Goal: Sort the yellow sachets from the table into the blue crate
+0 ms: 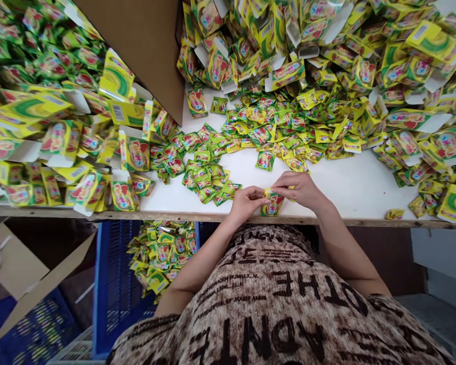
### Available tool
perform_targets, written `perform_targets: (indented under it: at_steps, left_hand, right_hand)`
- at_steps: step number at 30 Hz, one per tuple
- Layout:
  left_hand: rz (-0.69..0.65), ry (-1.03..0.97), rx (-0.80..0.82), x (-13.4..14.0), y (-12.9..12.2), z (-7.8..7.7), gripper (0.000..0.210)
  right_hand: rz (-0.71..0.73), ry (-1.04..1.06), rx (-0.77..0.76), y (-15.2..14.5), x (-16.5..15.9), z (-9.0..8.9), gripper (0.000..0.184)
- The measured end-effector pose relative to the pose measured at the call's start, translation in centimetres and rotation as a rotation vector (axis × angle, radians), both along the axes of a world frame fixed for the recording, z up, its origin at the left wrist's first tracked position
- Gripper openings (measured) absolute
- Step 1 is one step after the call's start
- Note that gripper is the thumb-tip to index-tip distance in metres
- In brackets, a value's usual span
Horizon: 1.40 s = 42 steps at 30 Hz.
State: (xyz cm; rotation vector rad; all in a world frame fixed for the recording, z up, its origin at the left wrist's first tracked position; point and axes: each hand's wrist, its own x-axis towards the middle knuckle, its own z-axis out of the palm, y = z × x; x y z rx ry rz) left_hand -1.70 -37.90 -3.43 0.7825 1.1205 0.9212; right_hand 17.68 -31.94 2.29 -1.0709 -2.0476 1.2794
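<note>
By the left hand (247,203), its thumb and fingers nearly closed, the left side of a small printed box (273,206) is pinched near the front edge of the white tabletop (239,166); its top is met by the bent fingers of the right hand (298,188), whose exact hold cannot be told. Thin yellow-green card is shown. Leftward, open cartons (61,139) are heaped before a brown cardboard panel (144,45); rightward, crinkled sachets (265,160) are scattered.
</note>
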Motion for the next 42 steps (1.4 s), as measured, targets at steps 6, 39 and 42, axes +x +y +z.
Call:
perform_targets:
  at_steps: [6,39,42]
  left_hand:
    - [0.037,0.006,-0.017,0.0,-0.1,-0.1,0.048]
    - [-0.006,0.074,0.263,0.1,-0.2,-0.1,0.044]
    - [0.011,0.178,0.339,0.3,0.1,-0.2,0.026]
  right_hand:
    - [0.046,-0.061,0.127,0.6,0.9,-0.2,0.018]
    - [-0.252,0.005,0.003,-2.5,-0.2,-2.2,0.018]
    - [-0.467,0.101,-0.109,-4.5,-0.6,-3.5,0.025]
